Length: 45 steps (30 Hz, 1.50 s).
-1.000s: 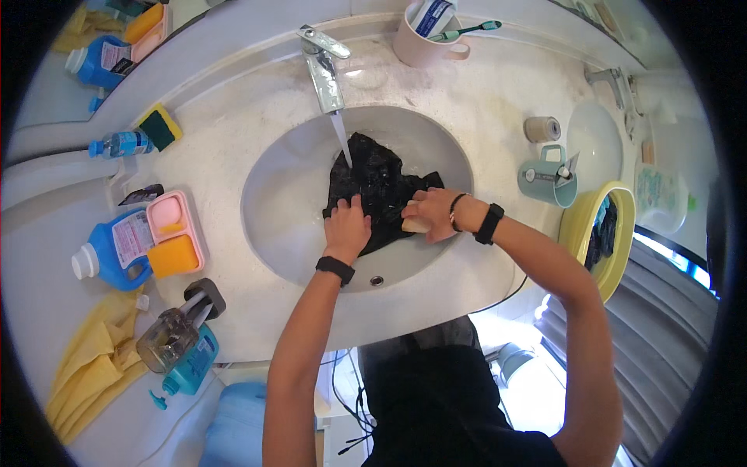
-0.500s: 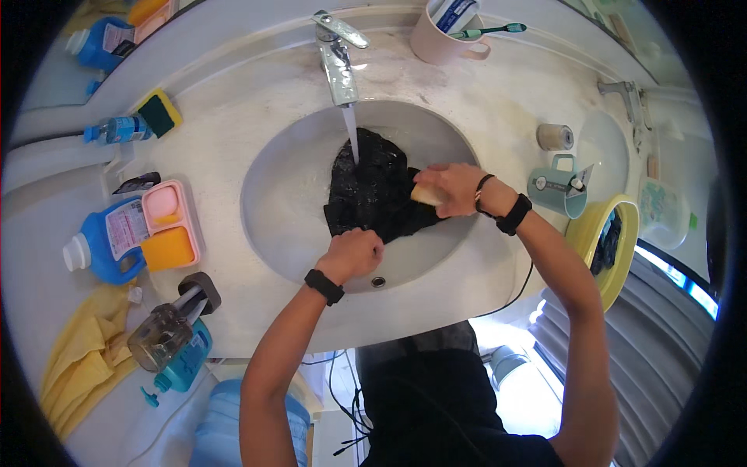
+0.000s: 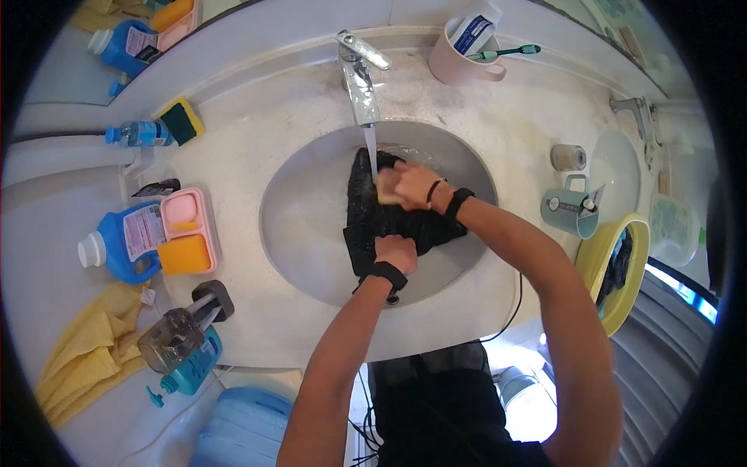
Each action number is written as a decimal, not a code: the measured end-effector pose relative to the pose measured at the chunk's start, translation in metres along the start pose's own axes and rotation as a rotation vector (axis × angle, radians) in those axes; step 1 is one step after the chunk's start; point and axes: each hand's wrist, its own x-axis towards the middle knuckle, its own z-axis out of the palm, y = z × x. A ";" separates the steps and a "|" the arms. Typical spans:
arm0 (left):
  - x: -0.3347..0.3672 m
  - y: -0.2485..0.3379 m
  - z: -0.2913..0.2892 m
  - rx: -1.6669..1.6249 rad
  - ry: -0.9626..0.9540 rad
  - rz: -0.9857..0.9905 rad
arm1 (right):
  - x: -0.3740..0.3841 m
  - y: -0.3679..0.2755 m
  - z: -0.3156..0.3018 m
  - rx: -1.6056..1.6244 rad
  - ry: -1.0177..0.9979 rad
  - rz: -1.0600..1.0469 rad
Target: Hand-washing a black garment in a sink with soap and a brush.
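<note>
A wet black cloth garment (image 3: 436,226) lies spread in the oval sink (image 3: 299,218). Water (image 3: 370,144) runs from the chrome faucet (image 3: 362,89) onto its far part. Closed around a pale tan block (image 3: 385,188), my right hand (image 3: 414,187) presses it against the cloth beside the stream; motion blur hides whether the block is a brush or soap. My left hand (image 3: 397,253) is closed on the cloth's near edge, its fingertips hidden. The drain or overflow ring (image 3: 392,299) shows just below my left wrist.
A pink cup (image 3: 459,66) with a toothbrush and tube stands behind the sink. On the left are a sponge (image 3: 183,124), a blue jug (image 3: 128,241), a pink soap dish (image 3: 210,226) and pump bottles (image 3: 198,362). A green mug (image 3: 572,210) and yellow basin (image 3: 634,272) stand right.
My right hand has slid the tan block leftward across the cloth, to beside the water stream. My left hand remains at the cloth's near edge. The whole view has shifted slightly.
</note>
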 end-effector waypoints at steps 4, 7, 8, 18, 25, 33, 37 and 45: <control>-0.012 0.018 -0.011 -0.066 -0.105 -0.009 | -0.007 0.023 -0.005 -0.152 0.378 0.111; -0.023 0.009 -0.006 -0.101 -0.048 -0.017 | -0.015 -0.006 -0.011 0.162 0.145 0.142; -0.027 0.005 -0.006 -0.102 -0.056 -0.029 | -0.018 -0.018 -0.012 0.211 0.143 0.010; -0.014 0.010 -0.014 -0.194 -0.124 -0.051 | 0.006 -0.004 0.009 -0.059 0.157 0.041; -0.023 0.003 -0.001 -0.202 -0.101 -0.036 | -0.014 -0.054 0.010 0.171 -0.071 -0.430; -0.027 0.011 -0.005 -0.209 -0.057 -0.032 | 0.036 0.007 0.011 -0.185 0.436 -0.025; -0.039 -0.002 -0.005 -0.159 -0.078 -0.062 | 0.001 -0.040 -0.006 0.085 0.021 -0.198; -0.028 0.010 0.002 -0.140 -0.023 -0.024 | 0.032 -0.032 0.027 0.003 0.164 -0.241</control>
